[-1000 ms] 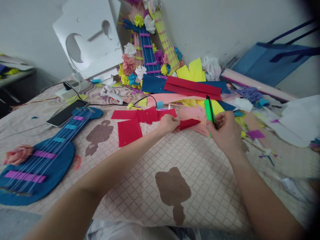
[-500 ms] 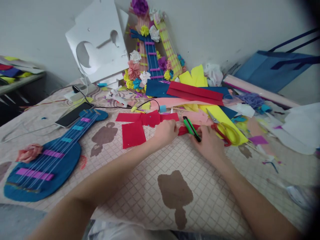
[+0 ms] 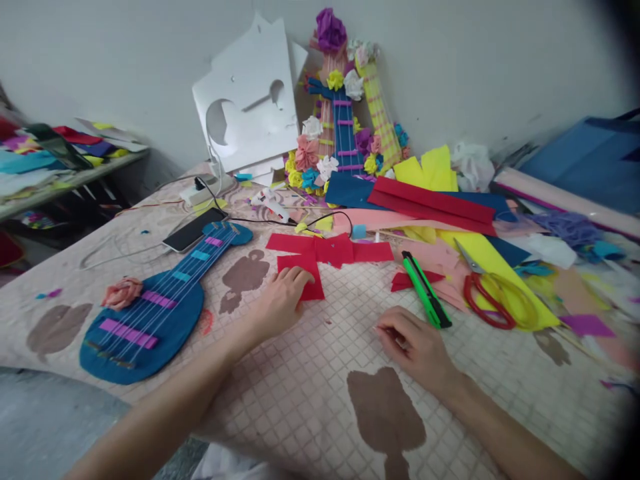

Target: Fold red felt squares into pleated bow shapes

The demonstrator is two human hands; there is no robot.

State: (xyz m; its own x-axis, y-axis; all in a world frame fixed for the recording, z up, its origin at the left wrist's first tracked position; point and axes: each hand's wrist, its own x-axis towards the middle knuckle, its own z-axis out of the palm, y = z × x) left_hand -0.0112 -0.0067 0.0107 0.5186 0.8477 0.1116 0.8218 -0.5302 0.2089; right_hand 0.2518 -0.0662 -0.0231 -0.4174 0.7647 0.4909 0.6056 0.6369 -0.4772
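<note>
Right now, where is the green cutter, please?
In the head view, the green cutter lies right of centre, just beyond the right hand, partly over a small red scrap and left of the scissors.

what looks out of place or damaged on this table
The tablecloth looks odd: ragged-edged brown patches break its grid pattern, one just below the right hand. Whether that is wear, stain or print, I can't tell. Colored scraps also lie jumbled at the far right.
</note>
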